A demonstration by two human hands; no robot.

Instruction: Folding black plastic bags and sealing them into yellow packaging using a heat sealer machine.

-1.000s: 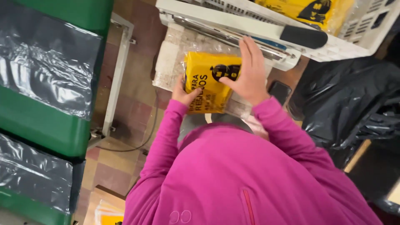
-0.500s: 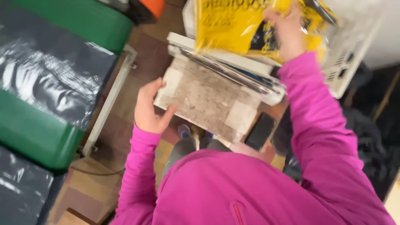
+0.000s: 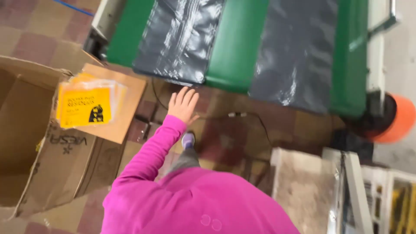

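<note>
My left hand is stretched out in front of me with its fingers apart, holding nothing, above the tiled floor. Its pink sleeve runs back to my body. To its left a stack of yellow plastic packets with black print lies on the flap of an open cardboard box, apart from the hand. My right hand is out of view.
Green bins with black plastic liners stand beyond the hand. A cable lies on the floor. A grey-topped table and a white crate are at the lower right, with an orange round object above them.
The view has swung left from the table to the box and bins. My right hand, which held up yellow packets, has left the view. My left hand has come off the table and opened.
</note>
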